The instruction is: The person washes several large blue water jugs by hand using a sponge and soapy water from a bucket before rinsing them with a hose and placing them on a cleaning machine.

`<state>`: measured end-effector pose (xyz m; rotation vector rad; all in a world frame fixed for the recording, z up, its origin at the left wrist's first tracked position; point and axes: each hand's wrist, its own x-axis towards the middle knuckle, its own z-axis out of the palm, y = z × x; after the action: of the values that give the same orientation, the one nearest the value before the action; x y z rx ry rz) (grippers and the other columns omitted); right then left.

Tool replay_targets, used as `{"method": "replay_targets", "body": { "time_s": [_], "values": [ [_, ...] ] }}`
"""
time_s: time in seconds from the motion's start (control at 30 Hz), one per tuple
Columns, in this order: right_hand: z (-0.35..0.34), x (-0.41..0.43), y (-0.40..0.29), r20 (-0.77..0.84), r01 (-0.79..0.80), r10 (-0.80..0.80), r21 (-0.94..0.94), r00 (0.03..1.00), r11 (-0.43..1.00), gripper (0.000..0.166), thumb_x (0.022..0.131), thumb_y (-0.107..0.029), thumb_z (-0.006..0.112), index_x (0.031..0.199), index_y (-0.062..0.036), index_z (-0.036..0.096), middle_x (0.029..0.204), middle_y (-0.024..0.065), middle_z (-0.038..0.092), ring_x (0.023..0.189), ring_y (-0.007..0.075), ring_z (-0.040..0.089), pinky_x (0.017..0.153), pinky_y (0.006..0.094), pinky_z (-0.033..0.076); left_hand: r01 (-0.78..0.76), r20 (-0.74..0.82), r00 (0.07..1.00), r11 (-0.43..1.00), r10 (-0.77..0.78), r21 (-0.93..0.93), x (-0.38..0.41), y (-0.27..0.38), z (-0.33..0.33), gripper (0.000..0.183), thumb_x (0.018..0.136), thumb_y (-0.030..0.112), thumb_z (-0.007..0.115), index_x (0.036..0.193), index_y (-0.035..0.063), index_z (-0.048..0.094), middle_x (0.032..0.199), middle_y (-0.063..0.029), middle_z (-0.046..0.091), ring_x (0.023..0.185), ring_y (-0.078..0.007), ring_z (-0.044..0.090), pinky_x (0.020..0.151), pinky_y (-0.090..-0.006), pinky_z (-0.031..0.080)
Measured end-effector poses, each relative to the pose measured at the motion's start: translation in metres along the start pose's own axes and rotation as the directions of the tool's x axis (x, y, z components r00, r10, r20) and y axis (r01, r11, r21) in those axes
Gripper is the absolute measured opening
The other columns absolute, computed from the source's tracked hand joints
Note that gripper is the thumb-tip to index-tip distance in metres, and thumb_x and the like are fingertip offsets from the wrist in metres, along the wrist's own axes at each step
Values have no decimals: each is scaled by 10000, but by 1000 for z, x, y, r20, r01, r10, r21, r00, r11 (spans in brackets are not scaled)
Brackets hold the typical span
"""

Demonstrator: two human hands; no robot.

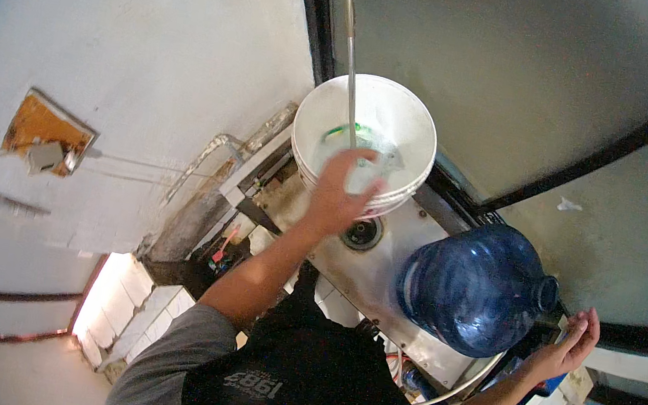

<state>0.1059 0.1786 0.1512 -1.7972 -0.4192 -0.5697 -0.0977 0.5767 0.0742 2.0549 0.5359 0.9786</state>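
A white plastic bucket [371,99] stands on a stained metal sink top [343,281], with whitish, sudsy-looking liquid and something green inside. A long metal handle [353,72] rises out of it. My left hand [344,190] is over the bucket's near rim, blurred, with fingers spread and nothing seen in it. A large blue water jug [468,287] lies on its side on the metal to the right, its neck pointing right. Just beyond the neck, my right hand [569,346] is raised with its fingers partly bent, apart from the jug, holding nothing visible.
A drain [362,233] lies in the metal in front of the bucket. Frosted panes with a dark frame [587,163] rise behind. A pipe [198,158] runs along the left wall. A pale hose [463,384] hangs at the near edge, above cracked tiles.
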Motion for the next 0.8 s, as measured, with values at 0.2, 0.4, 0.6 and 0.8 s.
{"method": "replay_targets", "body": {
  "time_s": [0.2,0.4,0.6,0.8],
  "values": [
    [248,-49,-185,886,315,-182,43,426,948,258,850,-27,592,1082,-19,704,1033,207,713,917,406,692,857,462,559,-16,-6,1000,984,17,175,69,-124,-61,326,970,266,652,1154,0,613,1095,-212,658,1014,-386,638,901,-466,490],
    [505,-95,-30,941,502,339,-297,8,813,336,825,-147,655,1123,0,707,1065,272,708,989,410,712,868,521,559,-25,164,986,937,-35,349,81,-124,-46,317,926,119,617,1228,34,576,1168,-202,628,1137,-405,576,1002,-496,444],
    [579,-164,88,807,554,577,-538,124,635,401,815,-274,713,1153,-59,719,1107,217,721,1002,373,716,880,508,554,-76,164,986,934,19,350,79,-139,-45,287,906,120,600,1189,70,609,1130,-170,635,1093,-370,599,975,-483,465],
    [560,-203,131,714,614,645,-644,272,455,475,804,-401,771,1183,-118,731,1150,161,735,1015,335,719,892,496,550,-87,184,983,935,24,343,82,-137,-44,303,824,55,612,1127,45,619,1106,-143,631,1120,-335,598,991,-443,469]
  ]
}}
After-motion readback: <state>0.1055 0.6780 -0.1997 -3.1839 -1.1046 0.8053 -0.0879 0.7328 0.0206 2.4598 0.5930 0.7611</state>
